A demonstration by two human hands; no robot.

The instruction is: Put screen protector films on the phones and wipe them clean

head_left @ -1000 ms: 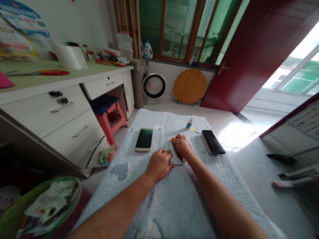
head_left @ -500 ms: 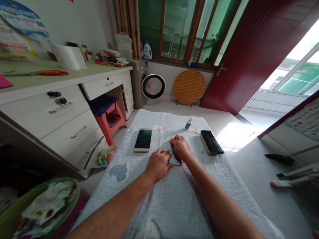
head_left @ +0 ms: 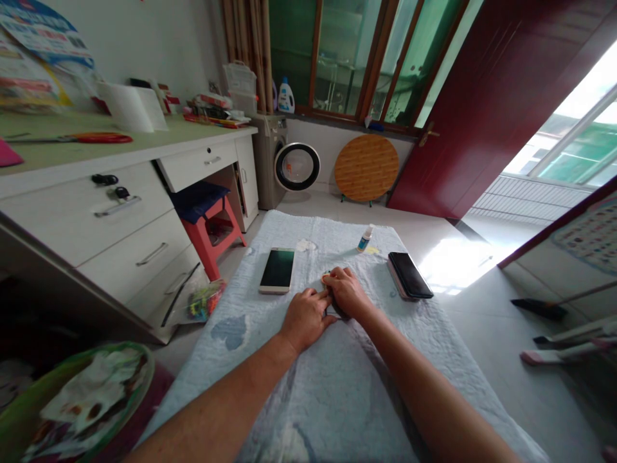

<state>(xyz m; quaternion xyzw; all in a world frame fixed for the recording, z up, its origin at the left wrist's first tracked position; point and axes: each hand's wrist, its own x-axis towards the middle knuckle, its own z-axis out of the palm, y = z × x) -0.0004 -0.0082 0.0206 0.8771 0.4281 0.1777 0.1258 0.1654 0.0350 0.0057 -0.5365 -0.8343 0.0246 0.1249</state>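
Observation:
A dark flat phone-like device (head_left: pixel 339 312) lies on the blue cloth (head_left: pixel 337 399), mostly covered by my hands. Against its left edge rests my left hand (head_left: pixel 307 316), its fingers closed on that edge. My right hand (head_left: pixel 346 292) is over the upper part, fingers bent around a small orange item (head_left: pixel 328 278) pressed to the surface. To the left lies a gold-framed phone (head_left: pixel 277 271), screen up. A small spray bottle (head_left: pixel 365 239) stands beyond my right hand. At the right, a black phone (head_left: pixel 409 275) lies on a pinkish item.
Left of the cloth are a red stool (head_left: pixel 214 238), white drawers (head_left: pixel 130 218) and a green-rimmed bin (head_left: pixel 149 370). A washing machine (head_left: pixel 267 161), a round wooden board (head_left: pixel 366 168) and a red door (head_left: pixel 463 96) stand behind.
My right hand has shifted slightly left with the orange item, covering more of the device's upper part. My left hand has stayed in place.

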